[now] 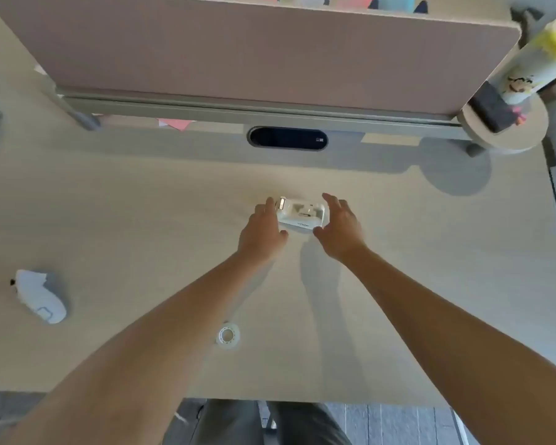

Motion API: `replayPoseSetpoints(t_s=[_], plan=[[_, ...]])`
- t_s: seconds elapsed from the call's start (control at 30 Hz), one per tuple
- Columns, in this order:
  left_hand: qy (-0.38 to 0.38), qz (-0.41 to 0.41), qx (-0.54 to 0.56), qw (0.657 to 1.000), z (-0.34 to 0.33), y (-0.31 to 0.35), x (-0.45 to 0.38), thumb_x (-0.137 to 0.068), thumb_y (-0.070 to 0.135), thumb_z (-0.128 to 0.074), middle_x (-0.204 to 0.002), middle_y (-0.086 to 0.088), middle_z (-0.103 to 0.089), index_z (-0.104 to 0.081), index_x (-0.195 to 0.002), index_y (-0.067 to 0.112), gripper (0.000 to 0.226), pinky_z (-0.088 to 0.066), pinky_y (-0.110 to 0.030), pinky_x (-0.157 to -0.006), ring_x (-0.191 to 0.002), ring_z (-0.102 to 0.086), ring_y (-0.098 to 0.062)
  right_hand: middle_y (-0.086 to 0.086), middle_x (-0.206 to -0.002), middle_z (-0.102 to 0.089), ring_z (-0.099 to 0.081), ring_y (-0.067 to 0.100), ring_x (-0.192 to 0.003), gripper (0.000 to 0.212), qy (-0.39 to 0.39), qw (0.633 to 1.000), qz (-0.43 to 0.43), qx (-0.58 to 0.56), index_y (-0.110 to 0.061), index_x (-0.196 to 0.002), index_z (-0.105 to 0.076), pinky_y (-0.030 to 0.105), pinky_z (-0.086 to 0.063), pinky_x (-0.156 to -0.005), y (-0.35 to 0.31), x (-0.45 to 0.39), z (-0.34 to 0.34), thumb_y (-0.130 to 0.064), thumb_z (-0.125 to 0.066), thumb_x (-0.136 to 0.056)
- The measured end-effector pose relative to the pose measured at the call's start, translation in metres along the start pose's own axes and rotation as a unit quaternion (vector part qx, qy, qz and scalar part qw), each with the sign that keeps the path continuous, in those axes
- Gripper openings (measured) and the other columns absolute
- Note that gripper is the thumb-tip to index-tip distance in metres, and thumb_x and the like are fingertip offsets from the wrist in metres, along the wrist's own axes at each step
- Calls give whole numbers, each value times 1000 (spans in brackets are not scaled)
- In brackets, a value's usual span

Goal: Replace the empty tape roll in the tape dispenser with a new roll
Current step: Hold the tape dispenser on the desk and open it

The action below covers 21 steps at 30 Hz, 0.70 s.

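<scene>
White tape dispenser (302,214) mid surface (142,220), just below cable slot (287,138); spindle cradle looks bare. Left hand (261,231) and right hand (341,229) flanking it, fingers spread. Clear tape roll (228,335) flat, well below dispenser.

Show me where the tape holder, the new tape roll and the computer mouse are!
tape dispenser (302,215): head view, on its white top.
tape roll (228,335): head view, on its clear ring.
mouse (42,300): head view, on its white back.

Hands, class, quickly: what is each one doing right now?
Left hand: open, fingers at the tape dispenser, grip not clear.
Right hand: open, beside the dispenser, holding nothing.
</scene>
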State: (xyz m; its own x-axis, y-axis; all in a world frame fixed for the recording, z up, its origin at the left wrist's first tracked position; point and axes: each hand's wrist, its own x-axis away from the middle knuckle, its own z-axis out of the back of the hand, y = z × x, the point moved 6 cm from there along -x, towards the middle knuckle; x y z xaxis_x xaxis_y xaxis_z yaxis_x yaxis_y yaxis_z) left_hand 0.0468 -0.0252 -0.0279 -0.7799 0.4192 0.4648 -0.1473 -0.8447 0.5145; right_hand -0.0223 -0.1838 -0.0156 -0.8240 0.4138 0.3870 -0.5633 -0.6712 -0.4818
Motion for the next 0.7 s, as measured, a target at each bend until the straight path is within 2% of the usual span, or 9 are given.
replayPoseSetpoints(t_s=[0.13, 0.23, 0.5, 0.7], plan=[[26, 14, 8, 1000, -6, -4, -24, -92, 11, -60, -138, -17, -49, -34, -150, 13, 63, -48, -44, -85, -119, -60, -41, 12, -148, -51, -66, 36, -116, 63, -26, 999, 16, 23, -20, -153, -45, 40, -53, -92, -1, -18, -9, -9, -62, -93], [18, -3, 14, 1000, -11, -5, -31, -95, 11, -58, -142, -17, -49, -33, -155, 16, 65, -47, -43, -92, -126, -55, -38, 9, -144, -52, -68, 36, -109, 59, -32, 999, 31, 18, -21, -149, -49, 39, -54, -90, 3, -23, -12, -7, -60, -93], [33, 2, 47, 998, -26, -15, -5, -91, 11, -63, -135, -18, -52, -36, -153, 13, 67, -51, -48, -96, -122, -58, -39, 8, -149, -51, -65, 36, -118, 63, -11, 999, 32, -2, -22, -150, -51, 39, -54, -90, 5, 0, -20, 4, -53, -92], [38, 26, 77, 996, -51, -28, 34, -89, 11, -63, -136, -15, -51, -33, -154, 16, 71, -52, -52, -99, -124, -58, -41, 4, -148, -52, -70, 34, -106, 68, 6, 999, 35, -40, -23, -147, -53, 39, -57, -82, 18, 46, -41, 8, -52, -87]])
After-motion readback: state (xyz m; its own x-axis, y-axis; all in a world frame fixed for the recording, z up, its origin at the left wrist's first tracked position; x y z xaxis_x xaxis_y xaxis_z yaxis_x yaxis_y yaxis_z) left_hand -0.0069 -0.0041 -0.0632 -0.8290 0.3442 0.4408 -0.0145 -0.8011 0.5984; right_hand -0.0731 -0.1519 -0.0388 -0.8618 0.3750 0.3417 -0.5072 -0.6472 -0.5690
